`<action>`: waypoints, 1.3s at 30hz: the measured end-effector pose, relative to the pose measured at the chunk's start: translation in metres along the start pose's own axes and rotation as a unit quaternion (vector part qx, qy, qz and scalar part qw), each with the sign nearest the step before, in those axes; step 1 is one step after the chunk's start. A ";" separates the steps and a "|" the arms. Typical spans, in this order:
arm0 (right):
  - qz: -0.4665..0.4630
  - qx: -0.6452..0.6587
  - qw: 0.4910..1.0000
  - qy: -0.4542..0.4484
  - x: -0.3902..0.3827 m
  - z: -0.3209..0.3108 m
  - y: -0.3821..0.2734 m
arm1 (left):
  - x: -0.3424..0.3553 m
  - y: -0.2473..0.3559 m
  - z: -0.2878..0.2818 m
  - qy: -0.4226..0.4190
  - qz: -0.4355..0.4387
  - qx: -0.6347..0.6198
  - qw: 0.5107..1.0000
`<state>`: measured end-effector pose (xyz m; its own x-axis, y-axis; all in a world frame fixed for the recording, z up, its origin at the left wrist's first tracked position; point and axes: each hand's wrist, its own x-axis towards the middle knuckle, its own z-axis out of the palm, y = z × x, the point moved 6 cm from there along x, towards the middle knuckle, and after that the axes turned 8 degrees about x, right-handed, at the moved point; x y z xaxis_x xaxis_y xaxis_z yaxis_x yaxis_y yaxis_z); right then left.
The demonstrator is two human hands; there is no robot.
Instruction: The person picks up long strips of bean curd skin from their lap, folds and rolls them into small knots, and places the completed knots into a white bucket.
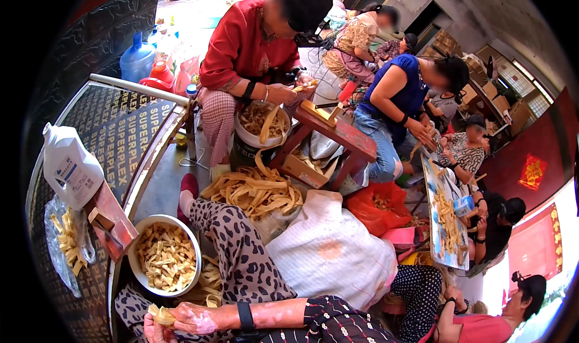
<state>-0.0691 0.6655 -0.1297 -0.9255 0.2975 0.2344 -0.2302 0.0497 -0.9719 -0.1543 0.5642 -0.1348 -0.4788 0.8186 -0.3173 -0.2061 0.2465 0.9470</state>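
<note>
Hands (pixel 194 319) holding yellowish piece (pixel 161 314), dark wristband (pixel 245 315); white tub (pixel 167 293)

Yellow piece (pixel 161 315), leopard-print trousers (pixel 238 246), white tub (pixel 132 258), red shirt (pixel 232 44)

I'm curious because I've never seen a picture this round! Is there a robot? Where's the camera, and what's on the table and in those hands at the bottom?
No robot here, just a person's bare hands. The camera is worn on that person's head and looks down. Its very wide lens bends straight edges, so everything looks curved.

At the bottom, the left hand and right hand hold a folded yellowish piece in their fingers. Close by is a white bucket full of similar yellow pieces.

On the dark table at the left are a white jug and a clear plastic bag with more pieces. Other people sit around too.
</note>
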 end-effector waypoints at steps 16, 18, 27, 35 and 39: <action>0.122 0.010 0.989 -0.085 -0.011 -0.015 -0.023 | 0.004 0.032 0.024 0.051 0.159 0.031 0.985; 0.064 0.025 0.997 -0.047 -0.008 -0.012 -0.023 | -0.001 0.026 0.019 0.032 0.139 -0.013 0.990; 0.115 0.071 0.983 -0.122 -0.008 -0.007 -0.026 | -0.001 0.029 0.022 -0.087 0.032 -0.190 0.977; -0.025 -0.024 0.997 -0.070 0.002 -0.006 -0.050 | -0.005 0.037 0.036 -0.161 -0.014 -0.340 0.926; 0.143 0.057 0.985 -0.083 -0.001 -0.017 -0.038 | -0.007 0.043 0.025 -0.062 0.041 -0.206 0.976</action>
<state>-0.0546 0.6793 -0.0929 -0.9916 0.1236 -0.0393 0.0238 -0.1243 -0.9920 -0.1383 0.5819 -0.0901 -0.4064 0.8896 -0.2086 -0.5099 -0.0314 0.8596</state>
